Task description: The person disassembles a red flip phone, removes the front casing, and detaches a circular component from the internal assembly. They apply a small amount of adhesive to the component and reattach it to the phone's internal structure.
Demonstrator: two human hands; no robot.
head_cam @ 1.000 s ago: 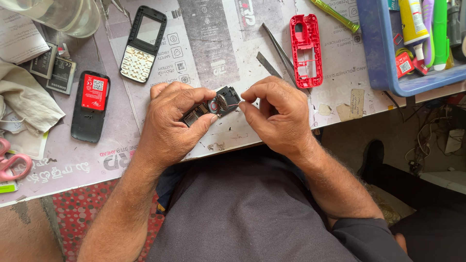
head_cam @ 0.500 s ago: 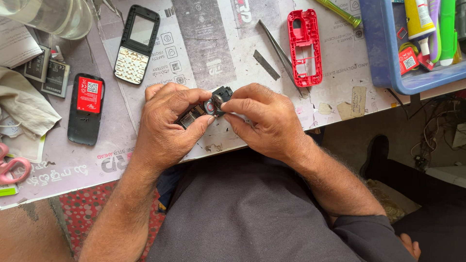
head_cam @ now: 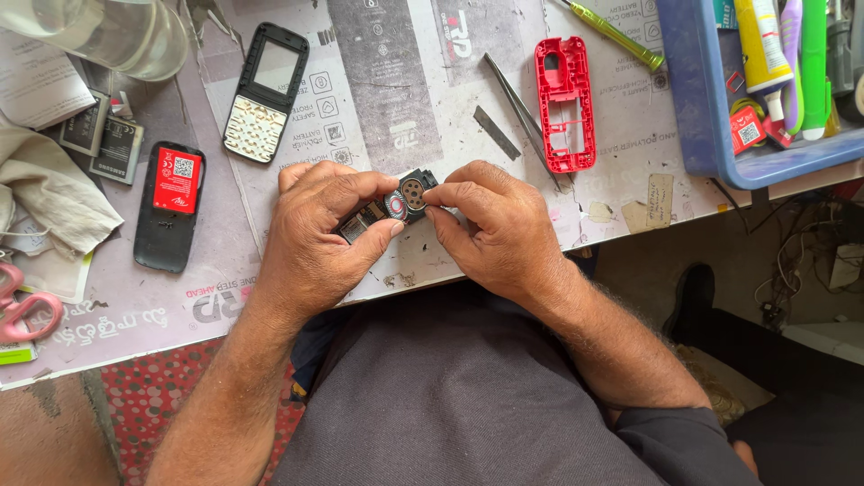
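While both hands' fingers pinch a black phone board (head_cam: pixel 391 209), red-labelled battery cover (head_cam: pixel 171 205) left, blue tray (head_cam: pixel 711 135) right.

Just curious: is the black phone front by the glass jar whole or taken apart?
Taken apart: the black phone front is an empty shell, its screen window showing the mat beneath.

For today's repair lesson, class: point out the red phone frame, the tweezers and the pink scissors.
red phone frame (head_cam: pixel 565 103): head view, on its left side rail.
tweezers (head_cam: pixel 519 110): head view, midway along the metal arms.
pink scissors (head_cam: pixel 27 310): head view, on the handle loop at the left edge.
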